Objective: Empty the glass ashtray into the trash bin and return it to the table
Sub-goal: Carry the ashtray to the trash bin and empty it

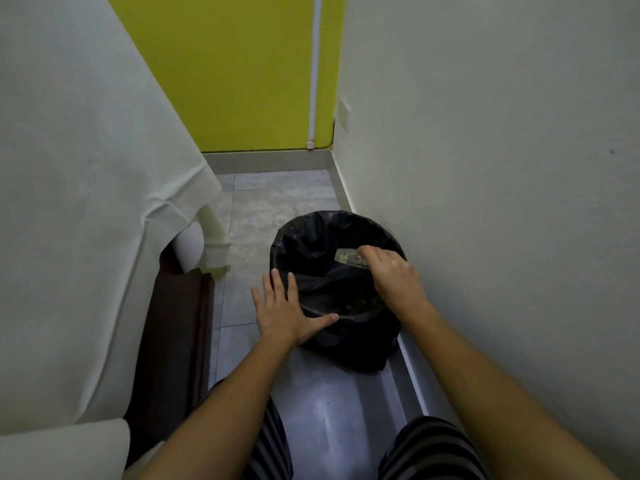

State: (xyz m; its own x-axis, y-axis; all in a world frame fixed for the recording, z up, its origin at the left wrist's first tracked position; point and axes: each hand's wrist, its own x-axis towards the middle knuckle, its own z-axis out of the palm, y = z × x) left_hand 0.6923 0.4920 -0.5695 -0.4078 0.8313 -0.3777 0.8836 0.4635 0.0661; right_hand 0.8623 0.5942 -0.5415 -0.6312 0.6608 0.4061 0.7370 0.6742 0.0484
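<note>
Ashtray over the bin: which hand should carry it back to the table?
Right. The right hand already holds the glass ashtray over the trash bin; the left hand lies flat, fingers spread, on the bin's rim.

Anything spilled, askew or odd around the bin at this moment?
Nothing stands out. The right hand holds the glass ashtray tipped over the lined trash bin, the left hand rests open on its rim, and the floor nearby shows no spill.

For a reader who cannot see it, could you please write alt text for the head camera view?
A person's right hand holds a glass ashtray tipped over the open mouth of a trash bin lined with a black bag, while the left hand lies spread open on the bin's near rim. The bin stands on a grey tiled floor beside a pale wall.
</note>
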